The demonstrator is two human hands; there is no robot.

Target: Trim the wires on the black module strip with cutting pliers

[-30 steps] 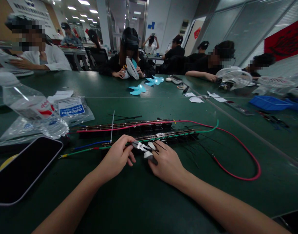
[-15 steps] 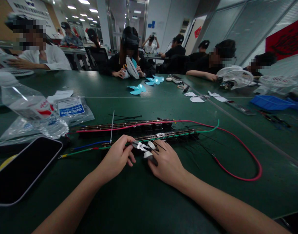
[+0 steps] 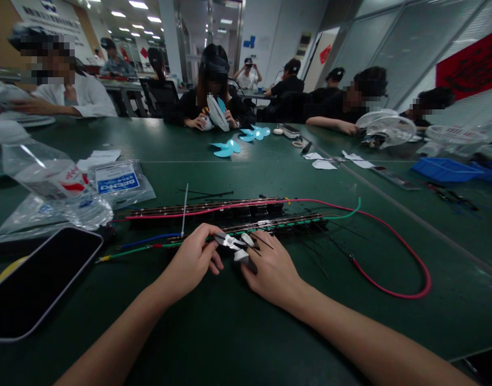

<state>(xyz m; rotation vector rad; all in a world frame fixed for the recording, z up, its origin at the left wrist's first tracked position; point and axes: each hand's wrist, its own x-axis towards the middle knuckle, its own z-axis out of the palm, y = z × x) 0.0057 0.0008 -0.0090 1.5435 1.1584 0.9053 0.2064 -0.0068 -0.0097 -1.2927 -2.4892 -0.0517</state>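
Observation:
My right hand (image 3: 273,262) is closed around a pair of cutting pliers (image 3: 231,242) with pale grey handles, jaws pointing left. Thin black cable ties (image 3: 262,240) stick out between its fingers. At the jaws, my left hand (image 3: 193,256) has thumb and forefinger pinched together; what lies between them is hidden. Just beyond both hands lies the nearer black strip (image 3: 298,222), with metal rails and a green wire (image 3: 352,209) along it. A white cable tie (image 3: 185,209) stands upright from its left end. Behind it sits a second black strip (image 3: 250,206) with a red cable (image 3: 425,268).
At left are a phone (image 3: 41,284), a plastic bottle (image 3: 49,166) and a clear bag (image 3: 125,179). Across the table lie blue fan blades (image 3: 225,148), paper scraps (image 3: 324,164) and a blue tray (image 3: 447,169). Several people sit beyond; one person holds a small fan (image 3: 217,112).
The pliers and my right hand have shifted slightly left, bringing the jaws closer to my left fingertips. My left hand has hardly moved.

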